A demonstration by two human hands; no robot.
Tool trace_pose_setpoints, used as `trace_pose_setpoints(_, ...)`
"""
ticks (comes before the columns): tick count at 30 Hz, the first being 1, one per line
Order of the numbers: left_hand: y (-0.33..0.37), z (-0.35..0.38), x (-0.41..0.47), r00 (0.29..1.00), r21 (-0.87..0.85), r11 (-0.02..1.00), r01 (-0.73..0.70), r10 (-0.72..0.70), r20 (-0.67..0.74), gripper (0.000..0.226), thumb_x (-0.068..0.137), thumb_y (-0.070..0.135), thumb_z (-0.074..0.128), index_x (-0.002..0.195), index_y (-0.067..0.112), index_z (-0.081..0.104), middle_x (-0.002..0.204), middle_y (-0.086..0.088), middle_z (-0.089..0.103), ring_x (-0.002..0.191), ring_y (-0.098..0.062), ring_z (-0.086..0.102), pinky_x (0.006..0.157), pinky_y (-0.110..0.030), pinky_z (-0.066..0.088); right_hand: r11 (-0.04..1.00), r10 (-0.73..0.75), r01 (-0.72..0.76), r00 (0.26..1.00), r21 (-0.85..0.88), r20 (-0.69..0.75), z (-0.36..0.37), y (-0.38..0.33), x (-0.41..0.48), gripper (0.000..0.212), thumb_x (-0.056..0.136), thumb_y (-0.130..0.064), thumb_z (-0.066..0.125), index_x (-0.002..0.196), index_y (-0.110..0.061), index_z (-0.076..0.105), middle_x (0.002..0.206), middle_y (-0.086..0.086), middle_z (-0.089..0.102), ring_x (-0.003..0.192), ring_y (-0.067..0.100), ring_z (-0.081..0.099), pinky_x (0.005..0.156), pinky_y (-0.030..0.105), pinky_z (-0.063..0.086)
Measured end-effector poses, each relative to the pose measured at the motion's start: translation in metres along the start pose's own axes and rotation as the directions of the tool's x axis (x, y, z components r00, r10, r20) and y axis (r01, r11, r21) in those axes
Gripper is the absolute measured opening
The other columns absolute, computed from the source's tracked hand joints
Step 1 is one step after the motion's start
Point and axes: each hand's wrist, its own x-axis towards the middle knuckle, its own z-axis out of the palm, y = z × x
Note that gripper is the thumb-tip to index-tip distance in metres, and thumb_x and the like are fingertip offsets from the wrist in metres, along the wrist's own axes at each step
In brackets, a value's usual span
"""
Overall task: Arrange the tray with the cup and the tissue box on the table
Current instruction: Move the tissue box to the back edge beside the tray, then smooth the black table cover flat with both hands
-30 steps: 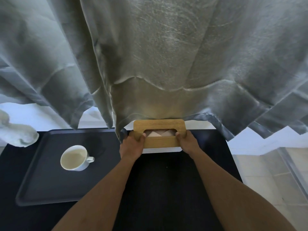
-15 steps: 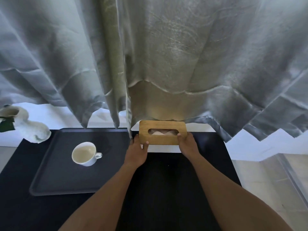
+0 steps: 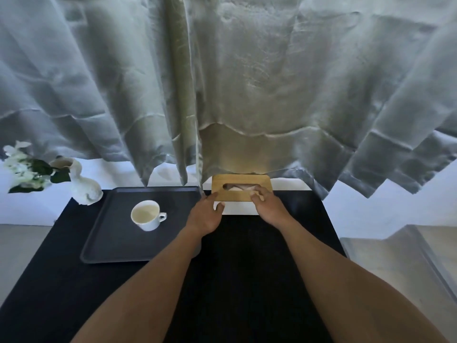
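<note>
Two bare arms reach out over the black desk (image 3: 247,280). The left hand (image 3: 205,215) and the right hand (image 3: 268,206) make one grip on one tissue box (image 3: 242,191). Fingers curl on its near edge, left hand at the left corner, right hand by the slot. The box has a wooden lid. Left of the grip lies one dark tray (image 3: 111,243) with one white cup (image 3: 147,215) on it. Farther left stands one white vase (image 3: 82,186) with flowers. Behind the grip hangs a grey curtain (image 3: 247,82).
</note>
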Motion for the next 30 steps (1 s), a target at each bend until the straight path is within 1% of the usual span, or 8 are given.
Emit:
trace_pose_setpoints(2, -0.005, -0.005, -0.021, 1.000, 0.024, 1.000, -0.016, 0.016, 0.001, 0.054, 0.096, 0.046, 0.039, 0.145, 0.025, 0.041, 0.144, -0.014, 0.050, 0.130, -0.035, 0.049, 0.106, -0.052, 0.041, 1.000, -0.020, 0.020, 1.000, -0.006, 0.018, 0.004, 0.001, -0.022, 0.049, 0.099, -0.042, 0.040, 0.145, -0.027, 0.040, 0.149, 0.006, 0.045, 0.134, 0.026, 0.044, 0.101, 0.032, 0.034)
trace_pose_setpoints(4, -0.008, -0.006, -0.033, 1.000, 0.045, 0.999, -0.011, 0.011, 0.002, 0.056, 0.095, 0.049, 0.039, 0.147, 0.028, 0.038, 0.148, -0.012, 0.047, 0.134, -0.034, 0.046, 0.108, -0.054, 0.038, 1.000, -0.025, 0.025, 0.999, -0.006, 0.029, 0.005, 0.004, -0.033, 0.048, 0.099, -0.043, 0.039, 0.145, -0.029, 0.041, 0.149, 0.005, 0.045, 0.134, 0.025, 0.044, 0.099, 0.032, 0.034)
trace_pose_setpoints(9, -0.030, 0.000, -0.087, 0.999, 0.120, 0.992, 0.039, -0.042, 0.021, 0.059, 0.098, 0.050, 0.038, 0.151, 0.025, 0.030, 0.156, -0.008, 0.037, 0.143, -0.029, 0.035, 0.116, -0.055, 0.028, 1.000, -0.024, 0.025, 0.995, -0.010, 0.099, 0.025, 0.019, -0.076, 0.046, 0.100, -0.039, 0.039, 0.143, -0.026, 0.043, 0.144, 0.005, 0.049, 0.128, 0.021, 0.048, 0.097, 0.032, 0.037)
trace_pose_setpoints(12, -0.056, 0.012, -0.122, 0.995, 0.180, 0.982, 0.055, -0.069, 0.075, 0.060, 0.099, 0.049, 0.036, 0.152, 0.024, 0.029, 0.156, -0.008, 0.037, 0.144, -0.028, 0.034, 0.117, -0.056, 0.024, 0.999, 0.011, -0.006, 0.987, -0.035, 0.161, 0.047, 0.034, -0.103, 0.046, 0.100, -0.038, 0.040, 0.144, -0.024, 0.043, 0.145, 0.002, 0.049, 0.130, 0.019, 0.047, 0.097, 0.031, 0.035)
trace_pose_setpoints(14, -0.075, 0.022, -0.143, 0.991, 0.200, 0.977, 0.066, -0.088, 0.101, 0.060, 0.099, 0.050, 0.036, 0.152, 0.025, 0.027, 0.158, -0.006, 0.034, 0.145, -0.027, 0.030, 0.119, -0.056, 0.019, 0.998, 0.046, -0.034, 0.976, -0.060, 0.213, 0.064, 0.044, -0.121, 0.047, 0.100, -0.038, 0.040, 0.144, -0.024, 0.042, 0.144, 0.002, 0.049, 0.125, 0.017, 0.049, 0.097, 0.031, 0.036)
trace_pose_setpoints(20, -0.126, 0.037, -0.193, 0.970, 0.327, 0.940, 0.095, -0.161, 0.180, 0.068, 0.097, 0.054, 0.036, 0.156, 0.029, 0.012, 0.166, -0.005, 0.010, 0.152, -0.027, 0.010, 0.122, -0.056, 0.009, 0.987, 0.144, -0.112, 0.941, -0.118, 0.305, 0.112, 0.076, -0.160, 0.049, 0.098, -0.037, 0.046, 0.145, -0.024, 0.040, 0.152, 0.001, 0.039, 0.137, 0.019, 0.040, 0.109, 0.036, 0.034)
trace_pose_setpoints(25, -0.158, 0.039, -0.211, 0.957, 0.346, 0.930, 0.123, -0.203, 0.207, 0.076, 0.095, 0.056, 0.039, 0.156, 0.031, 0.001, 0.166, -0.004, -0.007, 0.152, -0.030, -0.006, 0.121, -0.060, 0.006, 0.966, 0.176, -0.107, 0.940, -0.235, 0.293, 0.146, 0.091, -0.175, 0.055, 0.097, -0.037, 0.046, 0.149, -0.024, 0.032, 0.161, 0.002, 0.018, 0.147, 0.023, 0.022, 0.117, 0.043, 0.026)
trace_pose_setpoints(30, -0.197, 0.046, -0.215, 0.952, 0.398, 0.911, 0.112, -0.213, 0.219, 0.080, 0.092, 0.064, 0.033, 0.155, 0.033, -0.006, 0.164, 0.000, -0.018, 0.148, -0.039, -0.019, 0.117, -0.066, -0.002, 0.919, 0.117, -0.049, 0.982, -0.391, 0.150, 0.184, 0.104, -0.179, 0.063, 0.096, -0.044, 0.045, 0.152, -0.025, 0.024, 0.163, 0.003, 0.010, 0.150, 0.023, 0.009, 0.121, 0.047, 0.015)
